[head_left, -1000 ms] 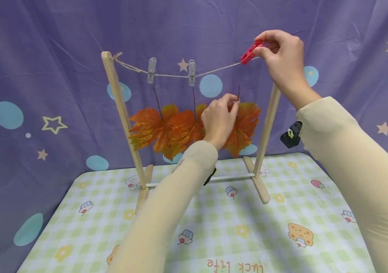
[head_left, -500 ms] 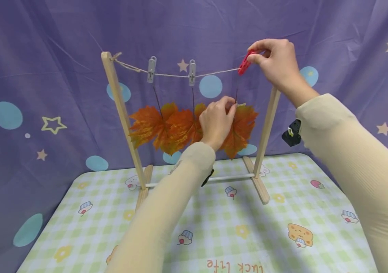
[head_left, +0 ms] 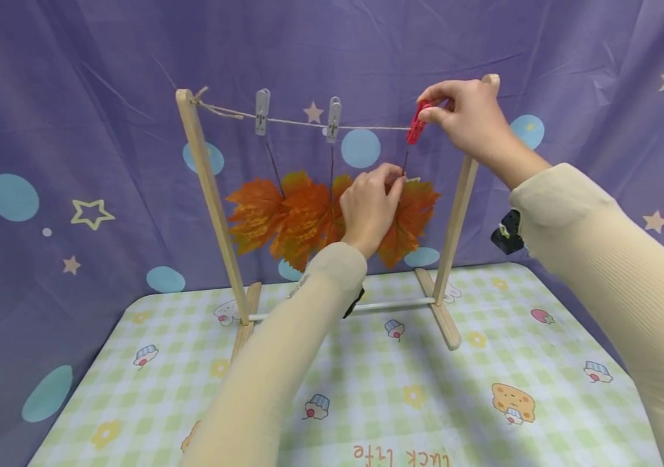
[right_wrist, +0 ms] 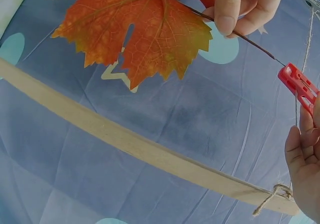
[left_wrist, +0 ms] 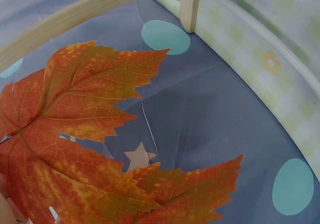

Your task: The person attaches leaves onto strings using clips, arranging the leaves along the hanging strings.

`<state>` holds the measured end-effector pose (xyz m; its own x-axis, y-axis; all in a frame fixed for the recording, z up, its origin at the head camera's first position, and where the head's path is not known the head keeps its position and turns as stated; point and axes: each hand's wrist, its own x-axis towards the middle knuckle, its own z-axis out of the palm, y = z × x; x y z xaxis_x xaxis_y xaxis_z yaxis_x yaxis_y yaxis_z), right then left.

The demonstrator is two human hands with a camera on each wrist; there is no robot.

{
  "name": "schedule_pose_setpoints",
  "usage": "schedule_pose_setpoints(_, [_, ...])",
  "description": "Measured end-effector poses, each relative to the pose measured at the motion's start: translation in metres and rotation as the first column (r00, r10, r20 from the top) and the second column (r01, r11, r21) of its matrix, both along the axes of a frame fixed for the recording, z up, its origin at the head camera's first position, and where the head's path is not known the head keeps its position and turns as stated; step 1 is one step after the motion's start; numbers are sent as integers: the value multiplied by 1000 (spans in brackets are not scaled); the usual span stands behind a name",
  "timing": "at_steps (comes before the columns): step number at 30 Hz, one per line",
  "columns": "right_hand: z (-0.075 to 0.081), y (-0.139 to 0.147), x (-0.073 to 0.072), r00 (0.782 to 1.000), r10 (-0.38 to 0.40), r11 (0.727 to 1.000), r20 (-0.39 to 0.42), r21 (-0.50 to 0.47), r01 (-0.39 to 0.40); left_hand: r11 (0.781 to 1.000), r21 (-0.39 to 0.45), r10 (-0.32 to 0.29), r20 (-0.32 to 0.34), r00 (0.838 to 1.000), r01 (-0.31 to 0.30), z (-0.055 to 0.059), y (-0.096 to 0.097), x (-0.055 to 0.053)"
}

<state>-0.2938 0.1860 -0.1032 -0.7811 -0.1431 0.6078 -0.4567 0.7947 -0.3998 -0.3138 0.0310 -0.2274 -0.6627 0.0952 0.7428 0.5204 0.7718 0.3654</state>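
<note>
In the head view my right hand (head_left: 472,120) pinches a red clothespin (head_left: 415,126), whose lower end sits on the twine (head_left: 375,128). Just below it, my left hand (head_left: 369,204) holds an orange maple leaf (head_left: 407,220) by its thin dark stem. Seen from the right wrist, the tip of the stem (right_wrist: 255,45) reaches the nose of the red clothespin (right_wrist: 297,84); whether it is clamped I cannot tell. Two grey clothespins (head_left: 262,112) grip the line further left, each above the stem of another maple leaf (head_left: 256,214). My left hand partly covers the leaves.
A wooden stand carries the twine between a left post (head_left: 209,188) and a right post (head_left: 459,220). A white rod (head_left: 396,303) joins its feet on the checked tablecloth (head_left: 378,383). Behind hangs a purple curtain (head_left: 104,78).
My right hand has come down and slightly left with the red clothespin, pulling the twine lower there. The grey clothespins have shifted up and right a little. My left hand has moved slightly left.
</note>
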Motion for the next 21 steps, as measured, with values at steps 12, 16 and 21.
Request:
schedule_pose_setpoints(12, [-5,1,-2,1000,20,1000,6,13,-20,1000,-7,-8,-3,1000,8,-2,-3,-2])
schedule_pose_setpoints(16, [-7,0,-1,999,29,999,-25,16,-29,1000,2,-9,-7,1000,9,-2,-5,-2])
schedule_pose_setpoints(21, [-9,-3,0,997,46,999,-62,-15,-47,1000,-2,-14,14,1000,14,-1,-6,1])
